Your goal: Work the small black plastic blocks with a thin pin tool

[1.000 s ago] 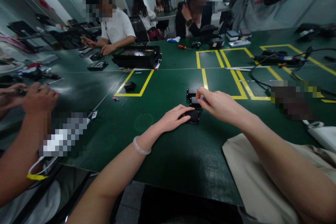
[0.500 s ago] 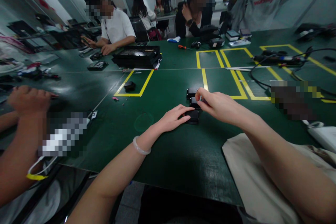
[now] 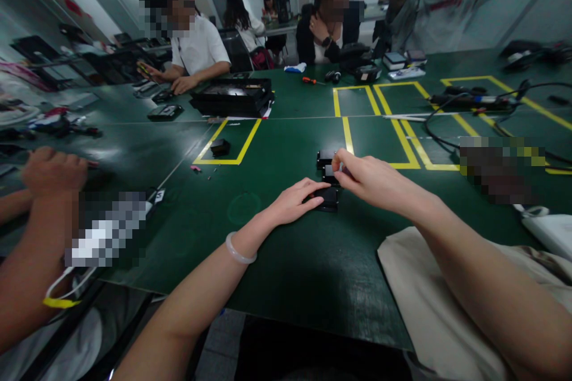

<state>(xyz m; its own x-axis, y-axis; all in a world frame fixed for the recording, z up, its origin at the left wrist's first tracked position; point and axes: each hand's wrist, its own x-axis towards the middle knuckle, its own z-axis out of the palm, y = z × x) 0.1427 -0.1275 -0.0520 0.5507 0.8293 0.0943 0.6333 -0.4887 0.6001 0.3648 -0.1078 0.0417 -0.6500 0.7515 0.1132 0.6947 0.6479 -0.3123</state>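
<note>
Three small black pieces lie in a short row on the green table (image 3: 286, 262). At the near end, my left hand (image 3: 298, 201) has its thumb and fingers around the left side of the nearest black piece (image 3: 329, 199). Over the middle black piece (image 3: 329, 174), my right hand (image 3: 357, 175) is closed in a pinch, its fingertips bent down. What it pinches is too small or hidden to name. The far black piece (image 3: 325, 158) sits just beyond, partly behind the right fingers.
A black box (image 3: 232, 98) stands further back, left of centre. Another small black block (image 3: 220, 147) lies inside yellow tape at the left. A screwdriver (image 3: 309, 80) is at the back. Beige cloth (image 3: 415, 286) covers the right front edge. A person's hand (image 3: 56, 172) is at far left.
Both my hands stay almost in the same place over the black pieces. The view has shifted very slightly, and people in the background have moved a little.
</note>
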